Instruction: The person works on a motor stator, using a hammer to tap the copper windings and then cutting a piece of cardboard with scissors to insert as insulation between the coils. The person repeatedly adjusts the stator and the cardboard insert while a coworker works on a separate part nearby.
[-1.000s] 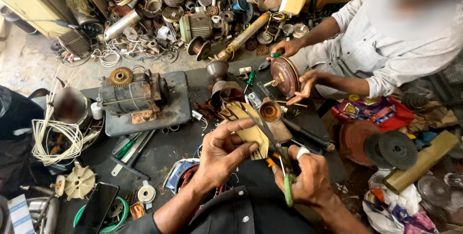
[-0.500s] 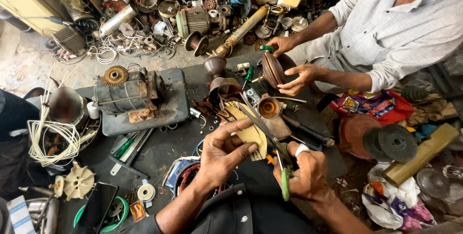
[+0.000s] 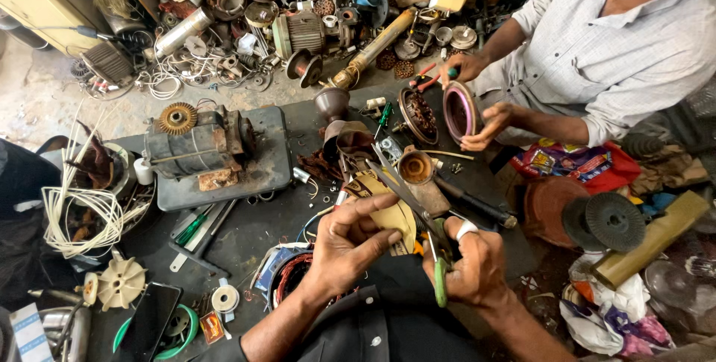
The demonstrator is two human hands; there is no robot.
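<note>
- The person's left hand (image 3: pixel 347 239) pinches a yellowish sheet of paper (image 3: pixel 389 213), thumb and fingers closed on its near edge, just above the lap.
- The right hand (image 3: pixel 473 265) is wrapped tight around green-handled scissors (image 3: pixel 418 213); the blades stand apart, with the paper between them.
- Just left of the left wrist lies a coil of copper wire (image 3: pixel 291 276) on the dark table (image 3: pixel 253 231).
- Farther left, a dark bowl (image 3: pixel 123 198) holds loops of white cord (image 3: pixel 71 209) and what may be scrap, hard to tell.
- Mid-table sits a rusty motor (image 3: pixel 194 142) on a grey tray (image 3: pixel 272 164).
- Beyond the scissors stands a small copper-coloured cup (image 3: pixel 415 167).
- Across the table, another person's hands (image 3: pixel 477 101) hold a round metal cover (image 3: pixel 459 112).
</note>
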